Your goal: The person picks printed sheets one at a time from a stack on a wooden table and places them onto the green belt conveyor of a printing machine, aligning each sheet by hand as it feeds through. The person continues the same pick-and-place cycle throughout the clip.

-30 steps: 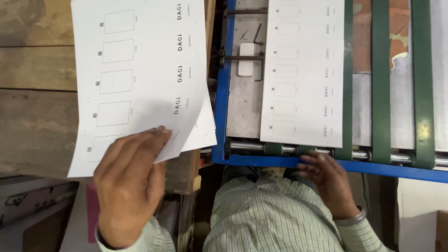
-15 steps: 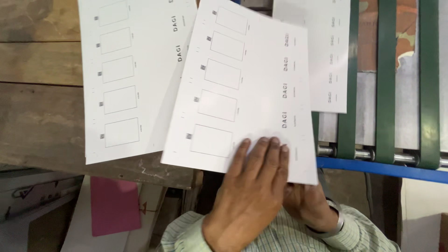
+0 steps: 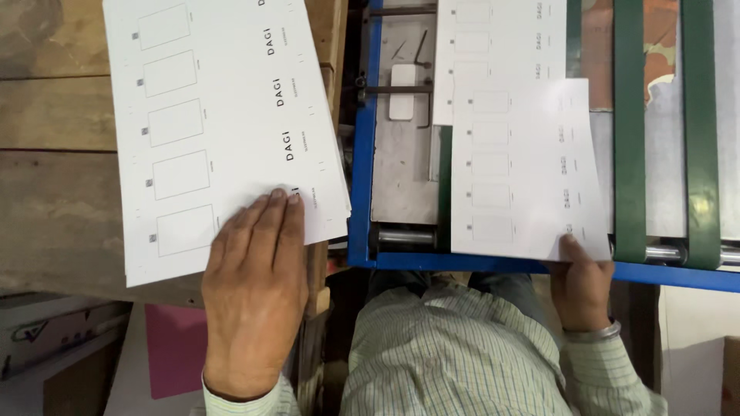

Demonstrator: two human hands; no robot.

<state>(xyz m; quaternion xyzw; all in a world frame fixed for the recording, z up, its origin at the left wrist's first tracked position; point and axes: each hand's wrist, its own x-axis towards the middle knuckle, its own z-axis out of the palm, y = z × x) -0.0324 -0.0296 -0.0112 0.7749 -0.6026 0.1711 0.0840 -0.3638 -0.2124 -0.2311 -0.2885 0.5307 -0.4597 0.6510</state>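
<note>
— On the wooden table [image 3: 54, 208], at its right edge, what is under your left hand [image 3: 254, 300]?

— Your left hand lies flat on the stack of printed sheets [image 3: 223, 115]. The fingers [image 3: 274, 223] are straight and close together, pressed palm-down on the stack's near right corner. Nothing is pinched; the top sheet lies under the fingertips, which reach about to the line of dark print along the stack's right side. The stack sits tilted on the table, its right corner hanging over the edge toward the blue machine frame [image 3: 361, 154].

— And your right hand [image 3: 582, 289]?

— It holds a single printed sheet [image 3: 524, 169] by its near right corner. The fingertip on top rests on the paper just above the frame's front rail; the rest of the fingers are under the sheet, so you cannot tell how they sit, though the hand is plainly clamped on that corner. The sheet lies over the machine bed, its near edge along the front rail, its right edge just beside the first green belt [image 3: 628, 131].

— Anything else on the bed?

— Another printed sheet [image 3: 501, 46] lies farther in, partly covered by the one you hold. A second green belt [image 3: 700, 131] runs at the right, well apart from your fingers.
</note>
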